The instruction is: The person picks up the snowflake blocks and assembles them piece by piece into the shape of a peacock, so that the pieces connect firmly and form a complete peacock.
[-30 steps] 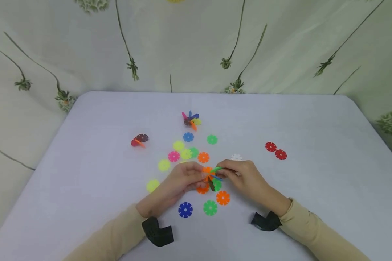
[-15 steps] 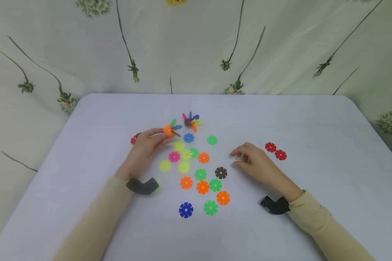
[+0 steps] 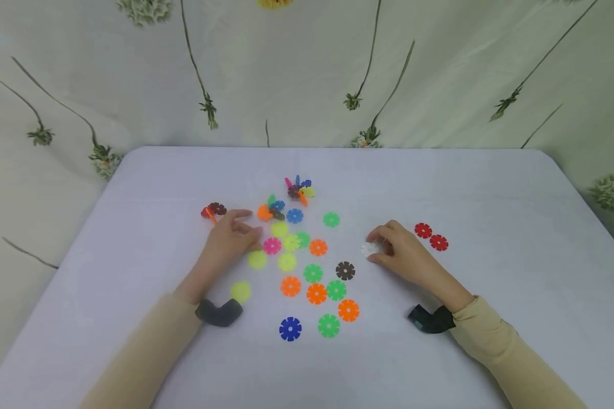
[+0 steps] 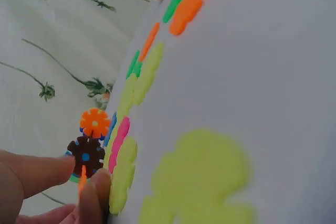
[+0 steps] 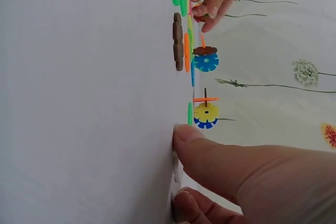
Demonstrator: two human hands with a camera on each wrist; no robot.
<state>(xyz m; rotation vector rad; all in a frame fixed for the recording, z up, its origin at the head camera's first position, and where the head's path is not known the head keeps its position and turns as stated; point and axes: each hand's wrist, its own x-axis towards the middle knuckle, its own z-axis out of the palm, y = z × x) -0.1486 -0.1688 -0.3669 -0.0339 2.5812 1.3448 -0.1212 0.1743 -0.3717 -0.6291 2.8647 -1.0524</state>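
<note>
My left hand (image 3: 230, 234) hovers by an assembled cluster of notched interlocking discs (image 3: 271, 210), with an orange, a green, a blue and a brown piece. Its thumb and fingers are spread and hold nothing; the cluster rests on the table just beyond the fingertips. My right hand (image 3: 401, 253) has thumb and curled fingers at opposite edges of a white interlocking disc (image 3: 368, 250) lying on the table. In the right wrist view the white disc (image 5: 177, 169) shows edge-on between thumb and fingers, partly hidden.
A larger cluster (image 3: 299, 190) stands at the back. A small red and brown cluster (image 3: 216, 209) sits left of my left hand. Loose discs are scattered in the middle, including a brown disc (image 3: 345, 271) and a dark blue disc (image 3: 290, 329). Two red discs (image 3: 431, 236) lie right.
My left hand carried the orange, green, blue and brown cluster left and back, set it down and let go. My right hand left that cluster and moved to the white disc.
</note>
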